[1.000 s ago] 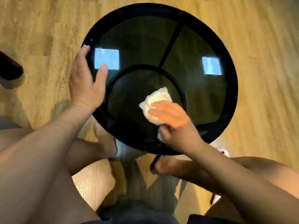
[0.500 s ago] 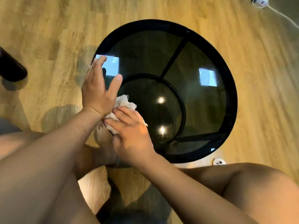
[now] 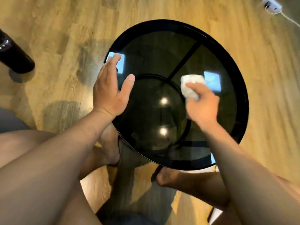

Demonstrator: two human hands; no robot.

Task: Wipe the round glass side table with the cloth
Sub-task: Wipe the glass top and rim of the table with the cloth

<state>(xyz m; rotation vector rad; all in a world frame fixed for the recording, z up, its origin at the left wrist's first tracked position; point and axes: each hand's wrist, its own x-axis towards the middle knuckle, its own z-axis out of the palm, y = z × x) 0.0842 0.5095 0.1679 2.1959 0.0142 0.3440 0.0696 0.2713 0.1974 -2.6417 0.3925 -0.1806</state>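
The round glass side table [image 3: 176, 32] stands on the floor [image 3: 65, 38] in the middle of the frame, reaching to centre right; the left hand [image 3: 110, 91] lies flat on the left part of its worktop, and the right hand [image 3: 203, 106] presses the cloth [image 3: 191, 86] onto the glass right of centre, its fingers [image 3: 193, 86] on top of the cloth. A cylinder [image 3: 14, 54] stands on the floor at the left edge, well apart from the table; a plug with its cable [image 3: 272, 5] lies in the upper right corner; two bare feet [image 3: 110, 153] rest on the floor at the table's lower rim.
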